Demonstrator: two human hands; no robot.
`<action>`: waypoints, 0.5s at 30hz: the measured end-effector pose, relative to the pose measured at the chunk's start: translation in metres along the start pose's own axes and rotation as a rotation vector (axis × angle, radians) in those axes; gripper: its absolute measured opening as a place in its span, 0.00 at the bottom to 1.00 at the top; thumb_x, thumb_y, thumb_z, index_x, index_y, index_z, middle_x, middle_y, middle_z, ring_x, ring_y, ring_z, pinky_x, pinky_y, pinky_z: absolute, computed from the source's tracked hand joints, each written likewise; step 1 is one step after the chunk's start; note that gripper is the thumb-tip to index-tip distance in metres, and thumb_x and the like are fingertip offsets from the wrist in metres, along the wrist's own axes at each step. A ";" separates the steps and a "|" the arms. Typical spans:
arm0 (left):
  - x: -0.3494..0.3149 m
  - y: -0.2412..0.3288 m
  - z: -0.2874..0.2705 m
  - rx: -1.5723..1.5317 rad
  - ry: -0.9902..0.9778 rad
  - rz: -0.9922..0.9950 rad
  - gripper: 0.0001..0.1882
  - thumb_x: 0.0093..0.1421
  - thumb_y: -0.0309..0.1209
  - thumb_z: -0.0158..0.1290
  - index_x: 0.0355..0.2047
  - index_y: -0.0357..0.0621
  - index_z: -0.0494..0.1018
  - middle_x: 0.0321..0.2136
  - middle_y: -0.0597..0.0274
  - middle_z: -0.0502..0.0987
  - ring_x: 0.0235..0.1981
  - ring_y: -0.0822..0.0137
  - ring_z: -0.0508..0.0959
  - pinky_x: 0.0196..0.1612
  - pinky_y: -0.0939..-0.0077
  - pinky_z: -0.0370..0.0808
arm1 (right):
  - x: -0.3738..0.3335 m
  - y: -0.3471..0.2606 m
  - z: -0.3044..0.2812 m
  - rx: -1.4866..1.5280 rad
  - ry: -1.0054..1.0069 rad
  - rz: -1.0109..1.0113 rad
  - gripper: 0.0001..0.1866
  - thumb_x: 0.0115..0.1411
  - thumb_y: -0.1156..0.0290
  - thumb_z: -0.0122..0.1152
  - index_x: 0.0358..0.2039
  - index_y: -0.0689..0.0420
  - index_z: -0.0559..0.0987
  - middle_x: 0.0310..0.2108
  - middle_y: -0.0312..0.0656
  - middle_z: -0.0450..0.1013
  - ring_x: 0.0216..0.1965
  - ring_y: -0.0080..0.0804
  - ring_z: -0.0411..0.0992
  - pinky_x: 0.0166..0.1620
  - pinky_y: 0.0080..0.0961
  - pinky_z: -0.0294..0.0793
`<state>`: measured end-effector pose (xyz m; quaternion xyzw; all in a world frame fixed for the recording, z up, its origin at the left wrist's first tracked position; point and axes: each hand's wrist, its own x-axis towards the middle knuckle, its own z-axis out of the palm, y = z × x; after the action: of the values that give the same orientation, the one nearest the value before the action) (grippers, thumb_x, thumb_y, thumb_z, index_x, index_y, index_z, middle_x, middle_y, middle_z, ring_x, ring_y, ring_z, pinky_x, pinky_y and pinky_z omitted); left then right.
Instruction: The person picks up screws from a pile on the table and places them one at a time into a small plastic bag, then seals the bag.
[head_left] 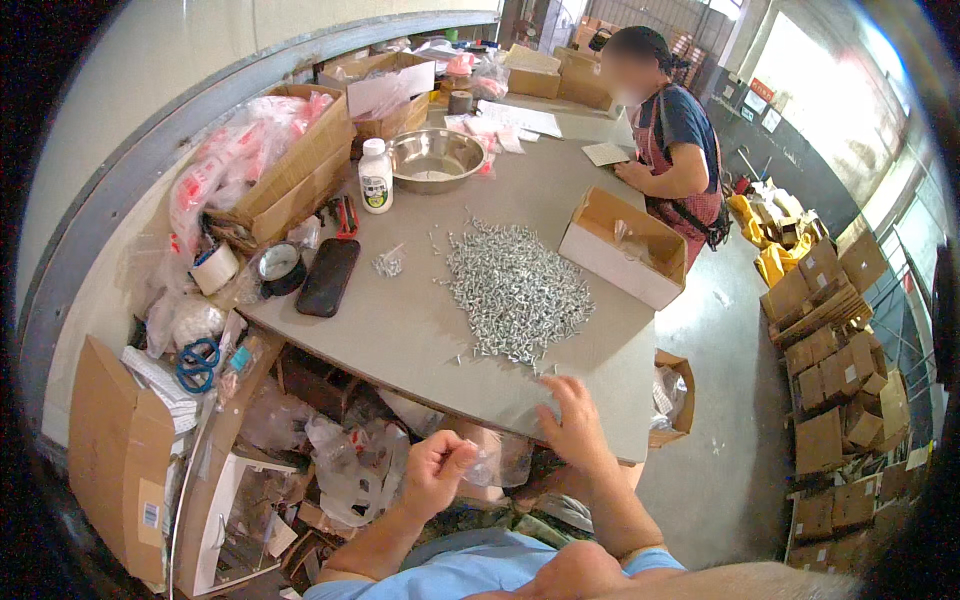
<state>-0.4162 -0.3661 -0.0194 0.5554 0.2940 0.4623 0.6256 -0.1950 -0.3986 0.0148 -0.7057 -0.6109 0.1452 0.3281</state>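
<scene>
A flat grey table point(410, 330) bears heaped small silvery metal screws point(515, 290). A black oblong phone point(328, 277) lies at their nine o'clock.

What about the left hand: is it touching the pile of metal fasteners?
No, the left hand is by the table's near edge, with bare tabletop between it and the pile of metal fasteners.
</scene>
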 end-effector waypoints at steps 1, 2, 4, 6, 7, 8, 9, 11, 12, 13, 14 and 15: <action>0.002 -0.003 -0.002 -0.070 -0.002 0.009 0.09 0.58 0.31 0.57 0.24 0.40 0.72 0.18 0.72 0.71 0.20 0.82 0.66 0.23 0.86 0.62 | 0.007 0.017 -0.001 -0.161 0.073 0.011 0.21 0.51 0.77 0.54 0.48 0.61 0.70 0.46 0.52 0.65 0.46 0.48 0.66 0.49 0.37 0.68; 0.003 -0.005 -0.007 -0.130 0.006 0.017 0.09 0.57 0.30 0.57 0.23 0.40 0.72 0.17 0.73 0.70 0.20 0.82 0.65 0.23 0.86 0.61 | 0.014 0.025 0.000 -0.311 0.139 0.016 0.23 0.51 0.78 0.51 0.50 0.61 0.69 0.48 0.52 0.63 0.48 0.50 0.64 0.51 0.37 0.66; 0.002 -0.002 -0.017 -0.207 0.000 -0.010 0.08 0.55 0.30 0.59 0.26 0.40 0.74 0.20 0.73 0.71 0.22 0.82 0.66 0.25 0.87 0.62 | 0.025 0.027 0.002 -0.303 0.107 0.038 0.26 0.49 0.78 0.50 0.52 0.60 0.68 0.49 0.52 0.63 0.52 0.51 0.60 0.55 0.38 0.62; 0.003 0.003 -0.027 -0.104 -0.006 -0.093 0.08 0.56 0.30 0.59 0.29 0.38 0.75 0.22 0.73 0.71 0.24 0.81 0.67 0.27 0.86 0.63 | 0.037 0.029 0.007 -0.275 0.087 0.012 0.27 0.48 0.79 0.49 0.53 0.59 0.68 0.49 0.52 0.62 0.53 0.51 0.58 0.57 0.38 0.59; 0.000 0.003 -0.033 -0.052 -0.006 -0.150 0.08 0.56 0.30 0.59 0.31 0.38 0.76 0.23 0.72 0.72 0.25 0.81 0.67 0.29 0.86 0.64 | 0.038 0.031 0.014 -0.246 0.073 -0.018 0.28 0.48 0.79 0.49 0.53 0.59 0.68 0.50 0.52 0.62 0.53 0.51 0.58 0.57 0.38 0.60; -0.001 0.003 -0.039 0.070 -0.027 -0.177 0.10 0.57 0.31 0.58 0.36 0.37 0.77 0.29 0.71 0.74 0.31 0.79 0.70 0.34 0.85 0.66 | 0.039 0.030 0.017 -0.218 0.061 -0.046 0.28 0.47 0.79 0.49 0.53 0.59 0.68 0.50 0.51 0.62 0.54 0.51 0.58 0.57 0.38 0.60; 0.001 0.003 -0.039 0.058 -0.019 -0.157 0.10 0.57 0.31 0.57 0.36 0.37 0.77 0.31 0.69 0.75 0.33 0.78 0.71 0.36 0.84 0.67 | 0.040 0.029 0.017 -0.196 0.061 -0.071 0.27 0.47 0.80 0.50 0.52 0.59 0.69 0.49 0.51 0.63 0.53 0.51 0.59 0.57 0.38 0.60; -0.002 0.001 -0.046 0.050 0.030 -0.131 0.10 0.58 0.31 0.56 0.36 0.36 0.77 0.34 0.67 0.76 0.36 0.77 0.73 0.40 0.82 0.69 | 0.039 0.015 0.021 -0.127 0.034 -0.132 0.27 0.45 0.81 0.51 0.50 0.60 0.70 0.47 0.50 0.65 0.51 0.52 0.60 0.56 0.39 0.60; -0.005 -0.007 -0.055 0.019 0.040 -0.181 0.09 0.57 0.29 0.57 0.36 0.36 0.77 0.36 0.62 0.78 0.37 0.72 0.75 0.42 0.77 0.72 | 0.036 0.011 0.019 -0.062 0.009 -0.126 0.25 0.46 0.80 0.52 0.49 0.60 0.72 0.46 0.50 0.65 0.50 0.50 0.61 0.56 0.38 0.61; -0.008 -0.014 -0.066 0.032 0.043 -0.217 0.08 0.56 0.28 0.57 0.35 0.36 0.77 0.35 0.61 0.79 0.35 0.71 0.76 0.41 0.77 0.72 | 0.032 0.007 0.015 -0.052 -0.017 -0.112 0.24 0.46 0.79 0.53 0.48 0.59 0.72 0.46 0.50 0.65 0.50 0.49 0.61 0.56 0.37 0.62; -0.010 -0.022 -0.075 0.043 0.044 -0.253 0.07 0.55 0.27 0.58 0.33 0.36 0.77 0.34 0.60 0.79 0.33 0.70 0.76 0.40 0.76 0.73 | 0.029 0.007 0.010 -0.045 -0.042 -0.096 0.24 0.46 0.79 0.53 0.48 0.59 0.73 0.46 0.50 0.65 0.50 0.48 0.61 0.56 0.36 0.62; -0.012 -0.030 -0.080 0.053 0.043 -0.290 0.06 0.54 0.25 0.58 0.32 0.36 0.77 0.33 0.59 0.79 0.32 0.69 0.77 0.38 0.76 0.73 | 0.026 0.009 0.007 -0.037 -0.067 -0.079 0.23 0.47 0.78 0.54 0.47 0.59 0.73 0.45 0.50 0.66 0.50 0.48 0.62 0.55 0.36 0.62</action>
<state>-0.4842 -0.3419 -0.0669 0.5135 0.3964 0.3709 0.6646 -0.1870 -0.3718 0.0093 -0.6819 -0.6514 0.1441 0.2998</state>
